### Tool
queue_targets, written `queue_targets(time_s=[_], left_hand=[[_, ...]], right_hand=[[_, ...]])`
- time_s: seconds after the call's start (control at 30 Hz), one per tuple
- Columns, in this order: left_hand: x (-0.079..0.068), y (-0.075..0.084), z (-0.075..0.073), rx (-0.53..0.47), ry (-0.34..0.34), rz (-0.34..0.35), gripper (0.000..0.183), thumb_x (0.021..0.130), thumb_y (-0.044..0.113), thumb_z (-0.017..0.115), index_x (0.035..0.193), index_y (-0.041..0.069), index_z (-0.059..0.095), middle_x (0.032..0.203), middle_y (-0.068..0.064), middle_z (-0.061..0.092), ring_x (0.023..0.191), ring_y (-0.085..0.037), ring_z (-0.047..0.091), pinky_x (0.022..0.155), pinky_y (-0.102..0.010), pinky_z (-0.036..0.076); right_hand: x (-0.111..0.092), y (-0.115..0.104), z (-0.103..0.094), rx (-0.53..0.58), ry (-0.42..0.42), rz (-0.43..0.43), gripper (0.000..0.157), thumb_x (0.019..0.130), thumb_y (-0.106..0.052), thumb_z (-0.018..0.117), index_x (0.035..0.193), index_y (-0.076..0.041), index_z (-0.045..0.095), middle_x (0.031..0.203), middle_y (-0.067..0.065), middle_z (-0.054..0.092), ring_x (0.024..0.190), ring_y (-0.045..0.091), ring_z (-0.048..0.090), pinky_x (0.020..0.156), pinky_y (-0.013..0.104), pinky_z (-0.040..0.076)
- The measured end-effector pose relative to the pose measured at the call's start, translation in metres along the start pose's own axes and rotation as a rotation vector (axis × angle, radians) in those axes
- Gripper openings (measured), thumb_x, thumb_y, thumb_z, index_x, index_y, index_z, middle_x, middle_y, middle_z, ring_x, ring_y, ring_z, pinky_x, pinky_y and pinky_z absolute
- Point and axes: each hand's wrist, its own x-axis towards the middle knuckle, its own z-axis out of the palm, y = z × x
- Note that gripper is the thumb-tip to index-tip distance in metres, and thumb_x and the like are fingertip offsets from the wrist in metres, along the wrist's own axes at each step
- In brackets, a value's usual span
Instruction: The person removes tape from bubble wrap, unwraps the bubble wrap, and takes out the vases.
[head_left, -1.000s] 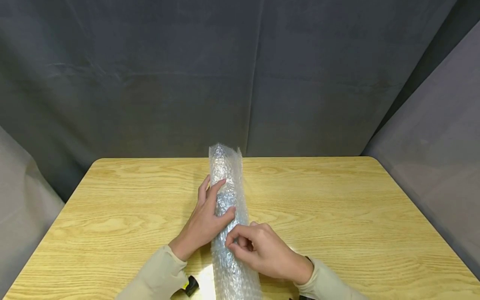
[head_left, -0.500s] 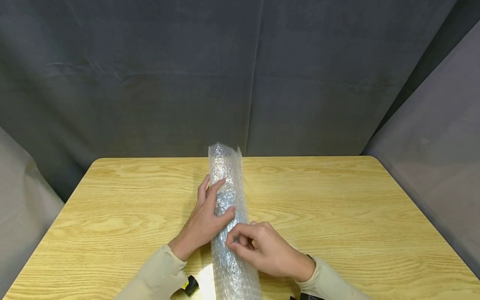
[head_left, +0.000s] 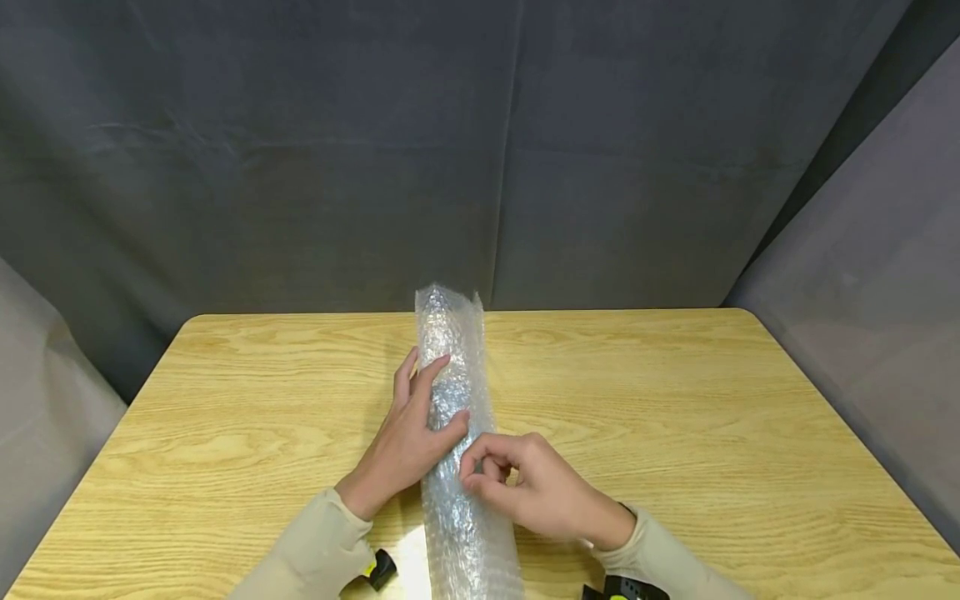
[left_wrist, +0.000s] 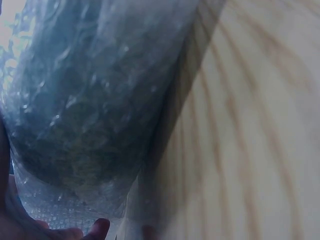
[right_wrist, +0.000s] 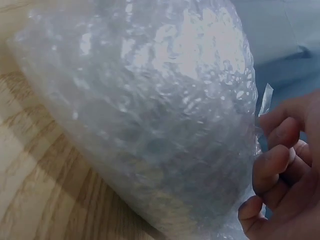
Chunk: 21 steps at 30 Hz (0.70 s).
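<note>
A long roll of clear bubble wrap [head_left: 452, 383] lies on the wooden table, pointing away from me. Something dark bluish-grey shows through it in the left wrist view. My left hand [head_left: 401, 446] rests along its left side with spread fingers, thumb and index finger lying over the top. At the nearer part, my right hand [head_left: 532, 483] has thumb and index fingertip together just over the wrap, its other fingers curled. In the right wrist view a narrow clear strip, like tape [right_wrist: 266, 100], sticks up at those fingertips, where the right hand pinches it.
The table [head_left: 675, 400] extends to both sides, its far edge just beyond the roll's end. Dark grey cloth [head_left: 337, 167] hangs behind it. A black and yellow object [head_left: 381, 570] shows beside the left sleeve, and a black device [head_left: 630, 588] at the right wrist.
My right hand has shifted slightly up and to the right over the roll, still pinching. The left hand and the bubble wrap have stayed in place.
</note>
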Motion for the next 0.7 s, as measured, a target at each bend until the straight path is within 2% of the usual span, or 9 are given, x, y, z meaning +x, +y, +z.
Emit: queue_targets(time_s=[0.1,0.27,0.7], left_hand=[[0.0005,-0.0003,0.0001,-0.003,0.000,0.002,0.076,0.095,0.045,0.065,0.160,0.039,0.028,0.176,-0.002,-0.002,0.149,-0.039,0.044,0.113,-0.062,0.046],[0.0003,-0.0003,-0.0002,-0.008,-0.002,-0.001,0.076,0.095,0.045,0.065,0.160,0.039,0.028,0.176,-0.002,-0.002,0.148,-0.038,0.045,0.113,-0.061,0.047],[0.0005,-0.0022,-0.0001,-0.010,-0.007,0.005,0.076,0.095,0.045,0.065,0.161,0.039,0.028,0.176,-0.002,-0.003,0.150,-0.039,0.042,0.114,-0.062,0.045]], right_hand=[[0.0002,-0.0017,-0.0021,0.037,0.005,0.051,0.012,0.097,-0.006,0.066,0.093,-0.018,0.069,0.060,-0.002,0.049,0.060,-0.006,0.043,0.055,0.018,0.041],[0.0006,-0.0021,-0.0026,0.055,0.007,0.070,0.013,0.095,-0.004,0.067,0.092,-0.016,0.069,0.059,0.000,0.049,0.059,-0.006,0.042,0.055,0.018,0.040],[0.0005,0.0012,-0.0086,0.032,-0.008,0.037,0.013,0.095,-0.003,0.066,0.094,-0.016,0.069,0.060,0.000,0.050,0.059,-0.007,0.042,0.054,0.018,0.041]])
